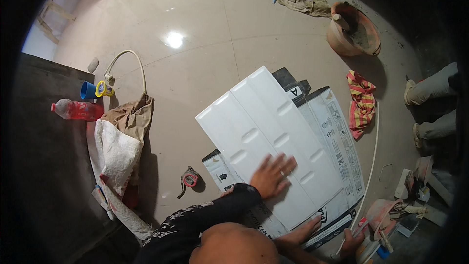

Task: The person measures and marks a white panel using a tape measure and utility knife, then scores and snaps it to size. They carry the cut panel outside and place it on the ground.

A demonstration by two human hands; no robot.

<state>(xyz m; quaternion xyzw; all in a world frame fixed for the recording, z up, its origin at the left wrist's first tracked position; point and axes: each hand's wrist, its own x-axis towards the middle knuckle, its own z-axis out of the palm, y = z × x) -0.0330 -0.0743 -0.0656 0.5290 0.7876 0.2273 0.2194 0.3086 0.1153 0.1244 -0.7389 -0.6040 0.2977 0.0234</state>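
Observation:
My left hand (272,176), slightly blurred, lies spread over the white tile (254,112), a panel with raised oblong bumps and a line down its length. Whether the palm presses on it or hovers just above, I cannot tell. Under the tile is a flattened printed cardboard box (337,137). At the lower right my right hand (352,242) is closed beside a long thin pale strip (370,166). Something small and red (362,222) shows at its fingers, too small to name. My bare foot (309,230) rests by the tile's near edge.
A tape measure (190,180) lies left of the box. Further left are a sack (115,151), a red bottle (80,110) and a blue cup (88,90). A bucket (342,39), a striped cloth (360,105), another person's legs (432,85) and a tool-filled container (381,215) stand right.

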